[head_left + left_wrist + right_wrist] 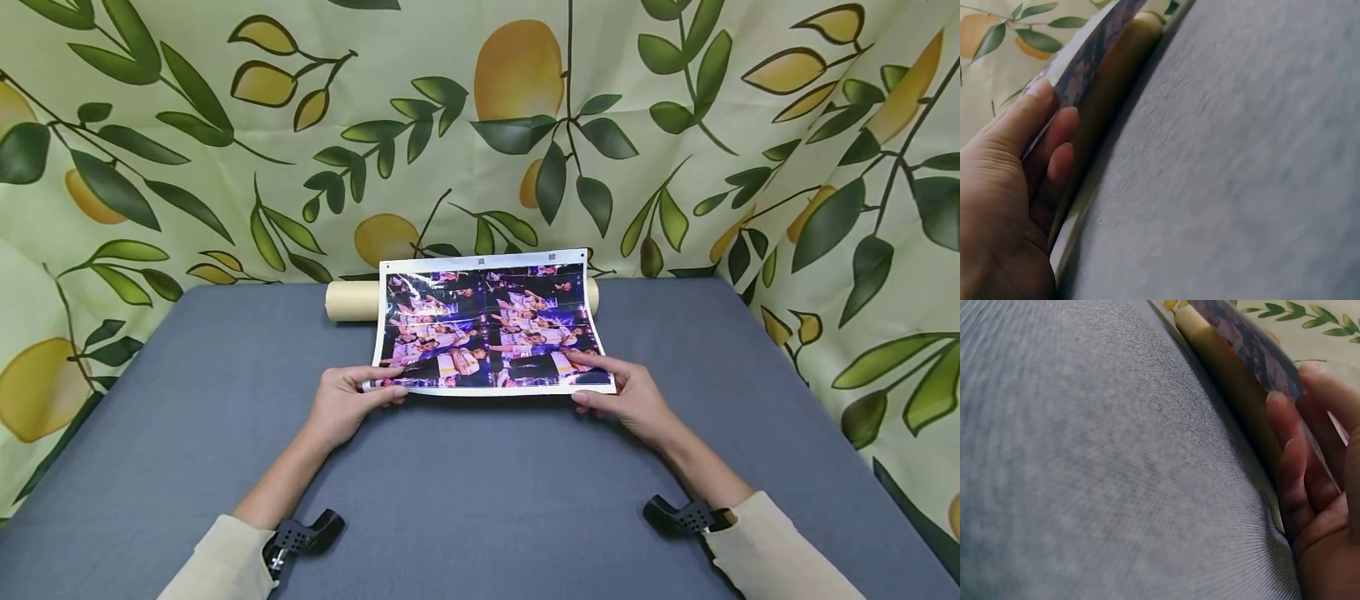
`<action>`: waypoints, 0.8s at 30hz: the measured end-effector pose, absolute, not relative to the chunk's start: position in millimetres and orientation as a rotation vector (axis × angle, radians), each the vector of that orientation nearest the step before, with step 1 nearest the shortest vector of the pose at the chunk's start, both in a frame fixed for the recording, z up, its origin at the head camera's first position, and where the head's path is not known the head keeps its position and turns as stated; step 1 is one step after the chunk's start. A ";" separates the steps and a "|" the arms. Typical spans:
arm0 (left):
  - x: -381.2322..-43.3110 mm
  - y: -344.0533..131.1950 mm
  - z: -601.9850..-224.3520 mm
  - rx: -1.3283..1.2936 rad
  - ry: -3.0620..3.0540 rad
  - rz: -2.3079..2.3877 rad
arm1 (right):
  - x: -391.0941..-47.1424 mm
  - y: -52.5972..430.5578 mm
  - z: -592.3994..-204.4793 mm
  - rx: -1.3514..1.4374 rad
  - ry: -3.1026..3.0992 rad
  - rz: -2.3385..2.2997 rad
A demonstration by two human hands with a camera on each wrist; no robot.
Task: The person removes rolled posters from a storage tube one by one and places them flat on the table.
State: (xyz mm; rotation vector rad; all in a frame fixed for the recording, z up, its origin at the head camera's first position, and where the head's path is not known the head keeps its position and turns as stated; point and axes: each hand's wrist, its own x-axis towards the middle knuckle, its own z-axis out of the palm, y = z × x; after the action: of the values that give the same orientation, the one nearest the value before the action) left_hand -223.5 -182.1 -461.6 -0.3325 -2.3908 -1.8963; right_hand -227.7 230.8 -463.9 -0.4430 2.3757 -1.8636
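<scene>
Nearest, between the left sleeve (221, 558) and right sleeve (780, 550), the grey desk (480, 508) gives broad open room, reaching outward to slanting side edges. Farther in, the left hand (341, 408) and right hand (637, 404) pinch the near corners of a glossy printed sheet (487, 325), fingers closed down to its thickness. The sheet is held off the desk, bowed slightly. Behind it a cream roll (352, 301) lies along the far edge, both ends showing; beyond rises a fruit-patterned cloth (435, 50).
</scene>
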 end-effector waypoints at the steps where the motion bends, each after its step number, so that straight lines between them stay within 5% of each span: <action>1: -222.5 -181.7 -461.0 -0.330 -2.412 -1.895 | -227.7 230.4 -464.2 -0.428 2.400 -1.849; 24: -223.0 -174.5 -463.9 -0.532 -2.188 -1.734 | -229.2 224.4 -469.2 -0.576 2.450 -2.091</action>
State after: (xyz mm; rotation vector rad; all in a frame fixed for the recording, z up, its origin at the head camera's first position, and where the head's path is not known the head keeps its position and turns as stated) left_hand -223.0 -174.5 -463.9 -0.5322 -2.1876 -1.7340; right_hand -229.2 224.4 -469.2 -0.5763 2.4504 -2.0912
